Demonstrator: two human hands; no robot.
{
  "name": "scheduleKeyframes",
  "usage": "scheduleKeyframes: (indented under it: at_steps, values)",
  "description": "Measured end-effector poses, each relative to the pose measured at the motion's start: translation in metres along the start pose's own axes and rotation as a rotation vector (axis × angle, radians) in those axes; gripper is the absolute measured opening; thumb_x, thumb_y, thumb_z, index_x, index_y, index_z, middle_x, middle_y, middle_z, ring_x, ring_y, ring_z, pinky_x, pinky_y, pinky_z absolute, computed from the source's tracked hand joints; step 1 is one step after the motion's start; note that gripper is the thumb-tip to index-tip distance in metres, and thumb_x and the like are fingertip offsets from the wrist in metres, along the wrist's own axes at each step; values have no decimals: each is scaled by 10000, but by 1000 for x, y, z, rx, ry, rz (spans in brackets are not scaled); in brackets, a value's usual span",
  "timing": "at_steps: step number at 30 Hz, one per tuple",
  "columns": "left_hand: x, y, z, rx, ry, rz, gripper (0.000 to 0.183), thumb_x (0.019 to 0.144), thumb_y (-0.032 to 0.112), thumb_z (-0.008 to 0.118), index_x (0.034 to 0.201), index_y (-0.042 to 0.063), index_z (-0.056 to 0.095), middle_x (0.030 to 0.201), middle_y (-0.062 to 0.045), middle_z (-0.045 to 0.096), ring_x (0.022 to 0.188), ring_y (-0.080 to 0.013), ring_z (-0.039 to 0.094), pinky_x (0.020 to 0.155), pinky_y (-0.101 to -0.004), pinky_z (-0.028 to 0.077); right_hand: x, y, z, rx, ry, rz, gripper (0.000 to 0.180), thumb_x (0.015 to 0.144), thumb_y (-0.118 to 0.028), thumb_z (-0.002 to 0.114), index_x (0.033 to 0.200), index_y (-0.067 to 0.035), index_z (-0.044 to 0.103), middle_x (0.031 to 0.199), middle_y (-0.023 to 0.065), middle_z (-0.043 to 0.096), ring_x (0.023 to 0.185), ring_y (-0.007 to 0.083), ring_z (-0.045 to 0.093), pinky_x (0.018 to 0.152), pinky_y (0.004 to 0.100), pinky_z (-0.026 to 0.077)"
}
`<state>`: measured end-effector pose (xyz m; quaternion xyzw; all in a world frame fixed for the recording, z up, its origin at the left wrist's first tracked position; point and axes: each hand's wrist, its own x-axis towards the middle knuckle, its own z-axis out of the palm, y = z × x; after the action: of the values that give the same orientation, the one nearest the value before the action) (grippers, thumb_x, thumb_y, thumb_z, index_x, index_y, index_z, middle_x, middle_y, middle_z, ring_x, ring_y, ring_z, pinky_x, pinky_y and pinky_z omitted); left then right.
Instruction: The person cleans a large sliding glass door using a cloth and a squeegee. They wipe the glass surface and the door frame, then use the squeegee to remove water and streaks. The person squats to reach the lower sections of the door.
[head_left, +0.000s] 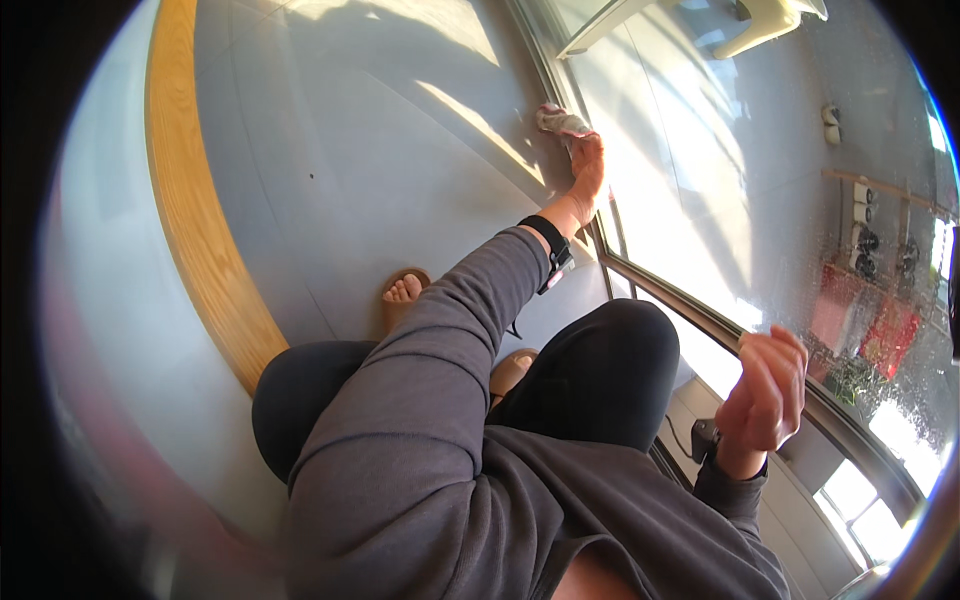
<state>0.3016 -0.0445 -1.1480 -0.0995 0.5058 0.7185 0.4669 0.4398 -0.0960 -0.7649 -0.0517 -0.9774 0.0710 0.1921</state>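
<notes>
My left hand (588, 171) reaches far forward with a crumpled whitish cloth (559, 121) that has red edging. The cloth lies against the lower metal frame (551, 71) of a glass panel, where it meets the grey floor (337, 150). A black band with a small device (556, 259) is on my left wrist. My right hand (766, 390) is beside the glass (690, 187), in front of a brown metal rail (667, 296). Its fingers are curled; the palm side is hidden, so whether it touches the rail cannot be told. Another dark device (703, 441) sits at that wrist.
A wooden strip (180, 195) runs along the floor at left, beside a pale surface (105, 247). My knees are bent, with brown sandals (514, 373) below me. Through the glass show a pale yellow plastic piece of furniture (761, 30), several shoes (864, 214) and red items (889, 337).
</notes>
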Motion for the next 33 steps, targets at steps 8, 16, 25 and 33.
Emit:
scheduleKeyframes:
  at_steps: [8,16,25,33]
  values:
    - [-33,15,19,-84,-23,-79,933,820,794,438,1499,221,154,1334,-84,318,1134,-287,388,747,-500,482,39,17,13,-24,12,-188,210,719,64,627,898,-40,660,813,111,650,701,235,662,736,401,583]
    - [-90,102,29,-412,-398,-310,909,818,802,438,1470,219,189,1108,-112,416,903,-261,447,647,-438,449,46,16,41,-54,14,-237,257,696,39,706,929,-64,667,846,98,646,685,212,657,731,372,580]
    - [-117,104,40,-333,-297,-69,545,873,756,407,1166,297,411,703,0,412,547,-143,367,539,-331,357,15,23,55,-15,63,-247,301,673,81,708,932,-67,663,846,95,638,690,215,657,721,373,587]
    - [-86,32,26,122,-223,263,868,952,677,264,1539,130,-66,1599,-92,-68,1478,-241,-35,1190,-373,59,57,35,40,-93,111,-316,310,654,101,638,930,-30,684,798,94,643,655,222,637,667,346,571]
